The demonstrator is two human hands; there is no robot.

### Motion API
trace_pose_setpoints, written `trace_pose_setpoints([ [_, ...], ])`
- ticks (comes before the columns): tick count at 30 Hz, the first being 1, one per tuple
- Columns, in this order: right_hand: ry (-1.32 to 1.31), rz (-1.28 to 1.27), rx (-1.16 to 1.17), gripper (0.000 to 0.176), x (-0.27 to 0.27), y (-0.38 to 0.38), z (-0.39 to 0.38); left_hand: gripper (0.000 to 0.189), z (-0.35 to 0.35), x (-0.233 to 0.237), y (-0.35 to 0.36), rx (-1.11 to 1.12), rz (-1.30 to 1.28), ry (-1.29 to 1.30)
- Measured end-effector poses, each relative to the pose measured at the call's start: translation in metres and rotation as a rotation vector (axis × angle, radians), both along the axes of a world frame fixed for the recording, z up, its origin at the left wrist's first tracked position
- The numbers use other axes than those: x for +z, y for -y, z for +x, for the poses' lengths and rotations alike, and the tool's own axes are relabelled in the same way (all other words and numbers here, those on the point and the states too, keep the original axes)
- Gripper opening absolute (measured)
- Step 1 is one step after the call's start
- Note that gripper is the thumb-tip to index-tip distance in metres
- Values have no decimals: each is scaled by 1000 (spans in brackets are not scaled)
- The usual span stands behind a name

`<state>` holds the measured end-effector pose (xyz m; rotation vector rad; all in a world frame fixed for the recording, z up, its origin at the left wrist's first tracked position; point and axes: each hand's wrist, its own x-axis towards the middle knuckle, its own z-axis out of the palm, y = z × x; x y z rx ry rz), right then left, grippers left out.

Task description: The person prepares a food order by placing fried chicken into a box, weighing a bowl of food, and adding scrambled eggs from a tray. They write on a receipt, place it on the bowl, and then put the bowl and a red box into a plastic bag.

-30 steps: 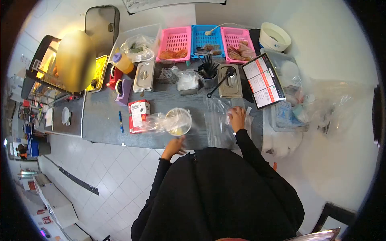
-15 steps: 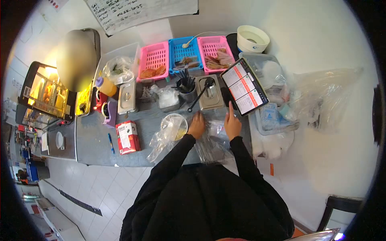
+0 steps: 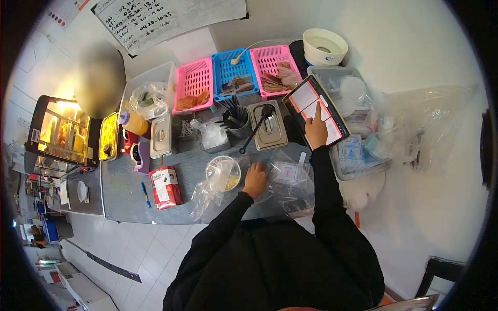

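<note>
My right hand [image 3: 316, 130] is over the lower part of a tablet [image 3: 332, 103], its index finger stretched out onto the lit screen and the other fingers curled, holding nothing. My left hand [image 3: 255, 180] rests on the grey counter [image 3: 124, 181] with its fingers somewhat apart. Just left of it stands a white round tub [image 3: 236, 181] with something yellow inside, partly covered by a clear plastic bag [image 3: 210, 189]. Between my hands, a larger clear bag [image 3: 290, 181] lies on the counter.
Behind are pink baskets [image 3: 194, 83], a blue basket [image 3: 233, 67], a lidded metal container [image 3: 272, 132] with a black ladle, and a cup of black utensils [image 3: 238, 124]. A red-and-white packet [image 3: 166, 187] and blue pen [image 3: 146, 195] lie left. Clear tubs [image 3: 358, 166] stand right.
My right hand has moved up from the counter onto the tablet screen. The clear bag beneath it now shows more fully. The view has shifted slightly.
</note>
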<state>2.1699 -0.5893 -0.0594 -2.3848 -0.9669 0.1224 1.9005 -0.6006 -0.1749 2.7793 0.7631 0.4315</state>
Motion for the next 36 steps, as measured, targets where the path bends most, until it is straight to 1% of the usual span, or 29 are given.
trace_pose_setpoints([
  [1,-19,18,11,70,-1,-3,1,27,0,8,1,-65,47,92],
  [4,46,-94,139,70,-5,-11,-4,27,-11,21,21,53,-650,-19],
  [5,76,-110,172,65,-12,-14,-7,32,-16,24,30,135,-679,4],
  [8,156,-82,264,65,-25,-17,-13,35,-44,49,52,151,-866,101],
  [10,110,-131,264,64,-32,-22,-11,33,-59,84,59,107,-1377,26],
  [11,105,-153,254,64,-35,-24,-10,32,-66,93,60,80,-1632,-13],
  [14,78,-153,241,62,-26,-22,-12,32,-92,90,69,251,-1967,-68],
  [15,68,-141,241,61,-17,-20,-15,31,-92,104,68,263,-2000,4],
  [16,47,-63,233,56,-9,-14,-19,30,-91,129,70,276,-2032,76],
  [17,26,14,224,53,0,-5,-25,29,-91,145,71,289,-2063,150],
  [18,5,92,215,49,3,4,-32,25,-93,148,74,374,-2050,299],
  [19,-120,283,284,31,4,14,-38,22,-94,149,79,457,-2029,449],
  [20,-261,357,410,26,8,29,-47,18,-94,149,82,538,-2001,599],
  [21,-403,427,535,31,23,46,-61,17,-93,148,83,583,-1966,701],
  [23,-530,337,731,46,34,77,-89,17,-91,145,85,670,-1889,895],
  [25,-740,-204,877,30,72,104,-114,19,-83,145,82,694,-1708,821],
  [27,-521,-330,1017,39,76,116,-141,25,-72,142,77,740,-1506,710],
  [29,-561,-265,1081,41,67,124,-161,34,-64,137,74,811,-1277,561],
  [30,-581,-231,1113,42,59,125,-166,38,-63,134,72,803,-1372,605],
  [31,-882,-109,1104,39,50,123,-167,42,-62,132,71,794,-1468,650],
  [32,-935,-106,1034,36,45,125,-163,46,-60,131,70,784,-1564,695],
  [33,-988,-101,962,34,45,127,-154,49,-52,134,73,707,-1414,829],
  [34,-1042,-97,890,32,45,128,-144,45,-62,133,68,619,-1099,632],
  [36,-687,144,807,26,50,131,-106,39,-101,130,48,427,-471,256],
])
